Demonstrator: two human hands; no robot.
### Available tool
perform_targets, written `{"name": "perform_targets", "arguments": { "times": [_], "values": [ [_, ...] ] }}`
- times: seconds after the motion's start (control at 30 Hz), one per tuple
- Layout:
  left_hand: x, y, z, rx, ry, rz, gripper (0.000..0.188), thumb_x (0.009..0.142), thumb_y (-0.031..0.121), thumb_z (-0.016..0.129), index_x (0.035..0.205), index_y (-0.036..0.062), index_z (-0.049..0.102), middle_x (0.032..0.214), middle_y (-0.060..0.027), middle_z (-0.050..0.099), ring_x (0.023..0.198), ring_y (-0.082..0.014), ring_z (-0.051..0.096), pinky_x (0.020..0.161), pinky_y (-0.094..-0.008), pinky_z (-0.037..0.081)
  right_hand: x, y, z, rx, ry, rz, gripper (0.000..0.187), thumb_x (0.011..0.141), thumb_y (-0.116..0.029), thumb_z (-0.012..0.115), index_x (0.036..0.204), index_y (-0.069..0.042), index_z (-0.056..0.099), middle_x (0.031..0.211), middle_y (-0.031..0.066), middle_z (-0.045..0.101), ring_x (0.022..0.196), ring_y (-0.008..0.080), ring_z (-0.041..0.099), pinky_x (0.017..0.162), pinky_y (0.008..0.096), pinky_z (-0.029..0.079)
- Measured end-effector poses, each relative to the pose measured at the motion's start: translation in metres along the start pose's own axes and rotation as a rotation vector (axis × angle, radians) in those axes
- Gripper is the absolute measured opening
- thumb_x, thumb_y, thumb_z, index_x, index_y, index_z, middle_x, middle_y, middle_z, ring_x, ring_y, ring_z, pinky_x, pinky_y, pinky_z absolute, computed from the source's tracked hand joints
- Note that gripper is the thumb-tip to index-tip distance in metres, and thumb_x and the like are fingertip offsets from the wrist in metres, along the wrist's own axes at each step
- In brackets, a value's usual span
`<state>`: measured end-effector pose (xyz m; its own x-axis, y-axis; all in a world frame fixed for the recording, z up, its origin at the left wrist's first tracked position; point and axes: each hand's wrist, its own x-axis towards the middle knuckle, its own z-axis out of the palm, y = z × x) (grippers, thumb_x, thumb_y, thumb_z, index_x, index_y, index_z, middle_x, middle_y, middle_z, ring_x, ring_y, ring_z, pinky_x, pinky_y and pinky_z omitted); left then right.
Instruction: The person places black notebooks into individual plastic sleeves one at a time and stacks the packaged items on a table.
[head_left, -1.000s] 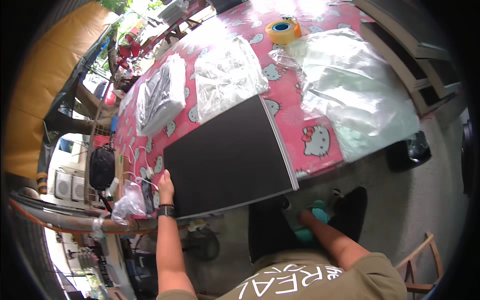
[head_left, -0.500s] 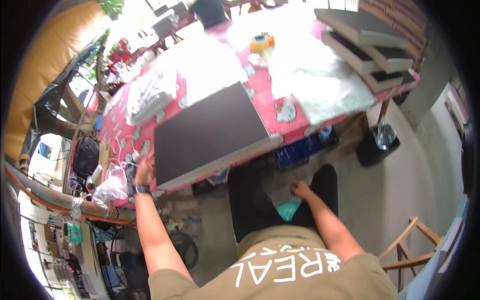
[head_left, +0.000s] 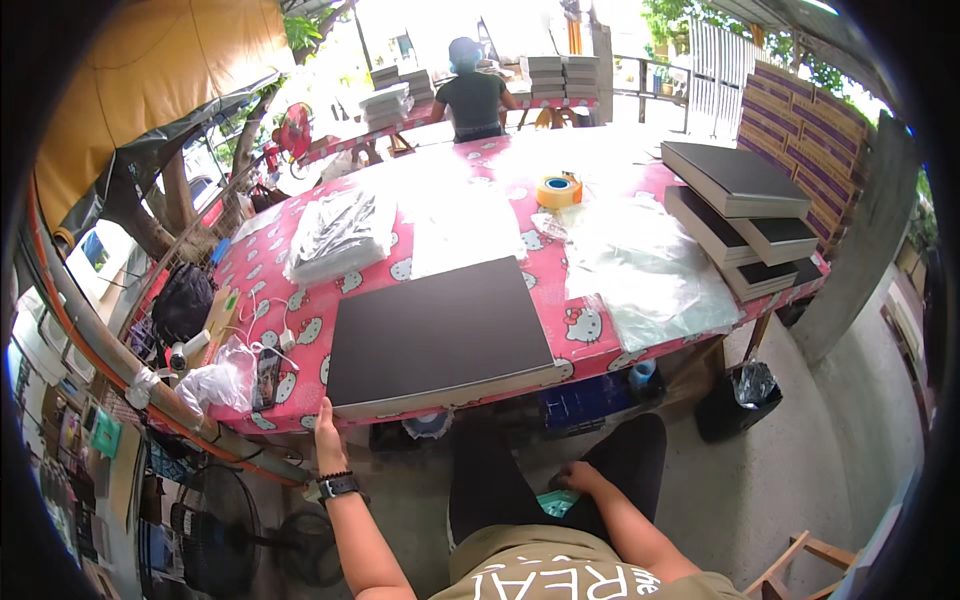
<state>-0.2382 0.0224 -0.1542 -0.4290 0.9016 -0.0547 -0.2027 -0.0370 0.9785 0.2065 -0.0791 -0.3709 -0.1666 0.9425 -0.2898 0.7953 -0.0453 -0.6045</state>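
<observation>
A large, thick book with a black cover and pale sides (head_left: 440, 335) lies at the table's near edge. My left hand (head_left: 330, 440) is at its near left corner, fingers stretched upward, the tips at or just beside the corner. On that wrist are a dark watch and a beaded bracelet. Low over my lap, my right hand (head_left: 580, 478) has curled fingers on a teal, cloth-like piece (head_left: 557, 502), whose exact kind I cannot make out. To the left of the book a phone (head_left: 266, 380) rests beside a crumpled clear plastic bag (head_left: 220, 378).
The table has a pink patterned cover (head_left: 583, 325). It bears clear plastic sheets (head_left: 655, 270), a tape roll (head_left: 559, 190), a plastic-wrapped bundle (head_left: 343, 232) and stacked black books (head_left: 740, 180). A bin (head_left: 735, 405) stands below right. Another person (head_left: 472, 98) works beyond, facing away.
The view has tilted up, bringing the far person and stacks into sight. My left hand has shifted from the book's left side to its near corner. My right hand stays at my lap.
</observation>
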Motion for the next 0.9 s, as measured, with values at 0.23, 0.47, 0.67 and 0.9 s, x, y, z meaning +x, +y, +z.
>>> {"name": "perform_targets", "arguments": {
  "times": [0.23,0.47,0.67,0.9],
  "values": [
    [-0.003,-0.017,0.02,-0.031,0.181,0.101,0.027,0.078,0.036,0.053,0.079,0.0096,0.052,0.071,0.0004,0.048,0.061,-0.0112,0.048,0.05,-0.0236,0.04,-0.014,-0.099,-0.045,0.925,-0.011,-0.106,0.021,0.079,-0.017,0.056,0.093,-0.002,0.058,0.079,0.0091,0.061,0.073,0.0157,0.058,0.065,0.0281,0.046],
    [-0.113,-0.015,0.047,0.099,0.302,0.233,0.023,0.078,0.025,0.052,0.09,0.0057,0.052,0.08,-0.001,0.049,0.078,-0.0127,0.047,0.067,-0.0285,0.041,-0.026,-0.186,-0.083,1.41,-0.234,-0.208,0.043,0.083,-0.024,0.052,0.117,-0.003,0.038,0.106,0.0129,0.051,0.097,0.0206,0.05,0.079,0.032,0.042],
    [-0.274,-0.038,0.135,0.085,0.048,0.202,0.037,0.078,0.014,0.049,0.109,0.0011,0.034,0.105,-0.0105,0.038,0.095,-0.0148,0.039,0.084,-0.0317,0.038,-0.049,-0.197,-0.111,1.694,-0.063,-0.167,0.064,0.079,-0.028,0.058,0.124,-0.006,0.018,0.117,0.0142,0.038,0.106,0.0257,0.042,0.083,0.0387,0.041],
    [-0.234,0.021,0.109,0.654,-0.041,0.734,0.017,0.076,0.01,0.05,0.089,-0.0009,0.051,0.086,-0.0096,0.053,0.078,-0.0199,0.049,0.07,-0.0288,0.04,-0.059,-0.162,-0.146,1.547,0.067,-0.055,0.064,0.068,-0.018,0.064,0.119,-0.003,0.028,0.11,0.0138,0.041,0.103,0.0245,0.044,0.086,0.0382,0.039]
  ]
}}
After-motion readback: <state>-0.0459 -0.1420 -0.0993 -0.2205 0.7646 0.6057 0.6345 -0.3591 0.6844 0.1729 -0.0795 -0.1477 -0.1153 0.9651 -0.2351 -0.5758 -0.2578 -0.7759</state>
